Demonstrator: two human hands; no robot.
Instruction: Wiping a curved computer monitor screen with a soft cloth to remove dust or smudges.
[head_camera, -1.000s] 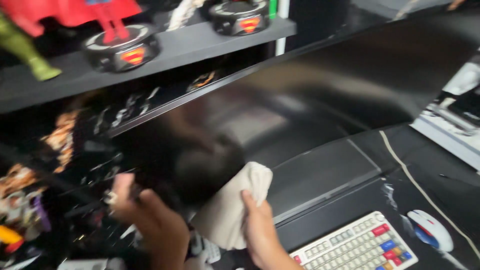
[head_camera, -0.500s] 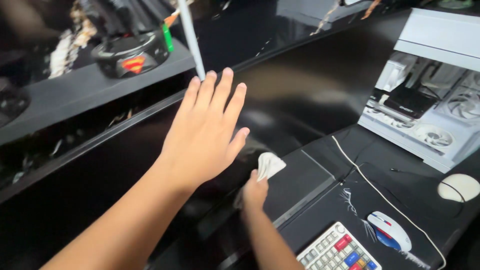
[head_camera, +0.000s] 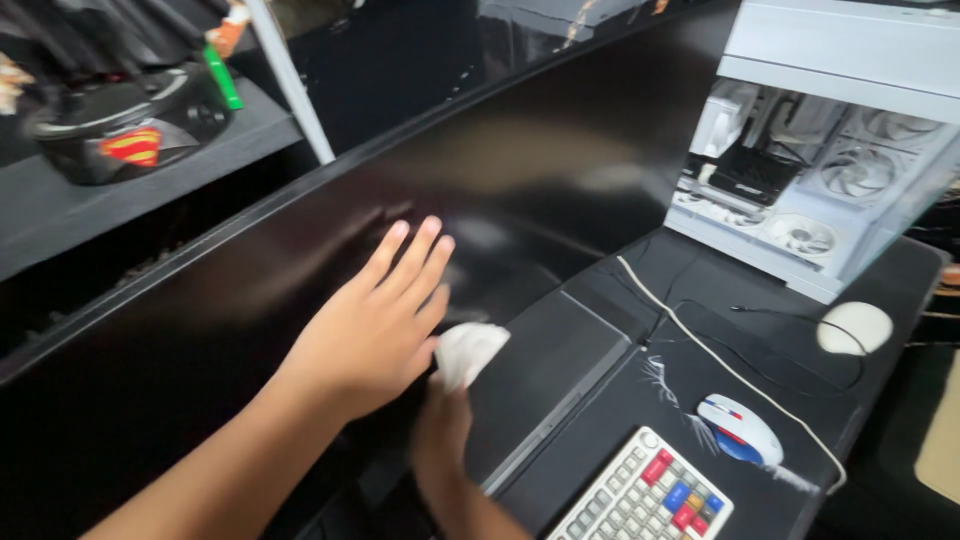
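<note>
Black desk (head_camera: 880, 400); left hand (head_camera: 375, 325) flat on dark monitor (head_camera: 520, 190), right hand (head_camera: 440, 430) grip holding white cloth (head_camera: 468, 350)

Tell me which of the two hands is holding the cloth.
The right hand, lower in view, grips the white cloth. The left hand lies flat, fingers spread, on the dark monitor screen.

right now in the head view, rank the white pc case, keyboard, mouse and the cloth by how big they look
1. white pc case, clearly largest
2. keyboard, though partly cut off by the frame edge
3. mouse and cloth look about alike; the cloth is bunched in the right hand and blurred, so I won't rank them
</note>
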